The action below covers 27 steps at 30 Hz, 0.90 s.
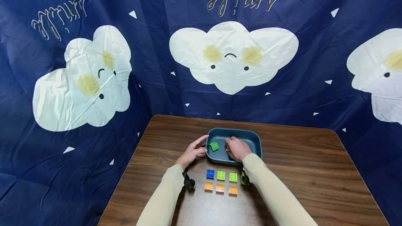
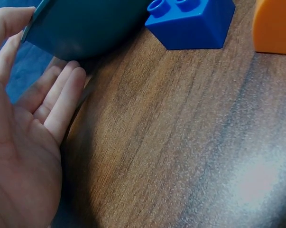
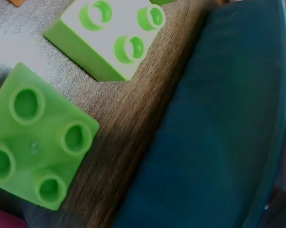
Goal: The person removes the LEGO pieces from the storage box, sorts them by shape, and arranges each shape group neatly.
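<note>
A dark teal plastic bin (image 1: pixel 258 142) stands on the table. My left hand (image 1: pixel 192 152) is at its left end, fingers extended and touching the rim; the left wrist view shows the fingers (image 2: pixel 62 102) against the bin's outer wall (image 2: pixel 95 33). Inside the bin, my right hand (image 1: pixel 238 148) pinches an orange toy brick (image 1: pixel 227 148), mostly hidden by the fingers. A green piece (image 1: pixel 214 146) lies at the bin's left end. In front of the bin are a blue brick (image 1: pixel 210 174), light green bricks (image 1: pixel 221 175) and, nearer me, orange bricks (image 1: pixel 220 188).
The wooden table (image 1: pixel 301 159) extends to both sides of the bin. A dark blue cloth (image 1: pixel 150 44) with white clouds hangs behind and beside it. One green brick (image 3: pixel 43 137) sits close under my right wrist.
</note>
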{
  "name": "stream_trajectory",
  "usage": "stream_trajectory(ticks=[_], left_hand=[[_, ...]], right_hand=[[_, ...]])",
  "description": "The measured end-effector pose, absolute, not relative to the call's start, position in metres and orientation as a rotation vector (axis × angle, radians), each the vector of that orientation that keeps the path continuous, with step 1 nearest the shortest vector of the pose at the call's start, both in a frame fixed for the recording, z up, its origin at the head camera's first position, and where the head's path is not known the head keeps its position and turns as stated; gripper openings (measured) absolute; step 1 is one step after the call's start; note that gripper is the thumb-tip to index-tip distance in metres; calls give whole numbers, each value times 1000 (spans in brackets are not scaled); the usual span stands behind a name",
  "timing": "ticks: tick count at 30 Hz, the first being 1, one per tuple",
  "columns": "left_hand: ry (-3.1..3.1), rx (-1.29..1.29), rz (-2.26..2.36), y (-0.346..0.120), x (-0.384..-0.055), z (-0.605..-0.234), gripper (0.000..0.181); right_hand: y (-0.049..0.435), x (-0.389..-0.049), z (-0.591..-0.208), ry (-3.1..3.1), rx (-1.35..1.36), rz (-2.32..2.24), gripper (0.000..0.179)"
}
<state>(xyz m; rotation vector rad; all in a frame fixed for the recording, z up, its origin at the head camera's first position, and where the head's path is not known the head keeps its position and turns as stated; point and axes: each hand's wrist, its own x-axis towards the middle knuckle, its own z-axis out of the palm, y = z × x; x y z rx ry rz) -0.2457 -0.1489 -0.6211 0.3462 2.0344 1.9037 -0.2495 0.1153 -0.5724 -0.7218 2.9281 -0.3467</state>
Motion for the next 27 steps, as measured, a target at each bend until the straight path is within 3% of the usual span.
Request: stream_trajectory(ticks=[16,27], left_hand=[[2019,328,1913,-150,-246,-621,68],[2010,333,1911,-151,-247,-623,68]], right_hand=[[121,-240,-558,3022,-850,-369,14],[130,-230,-550,2960,-897,-686,12]])
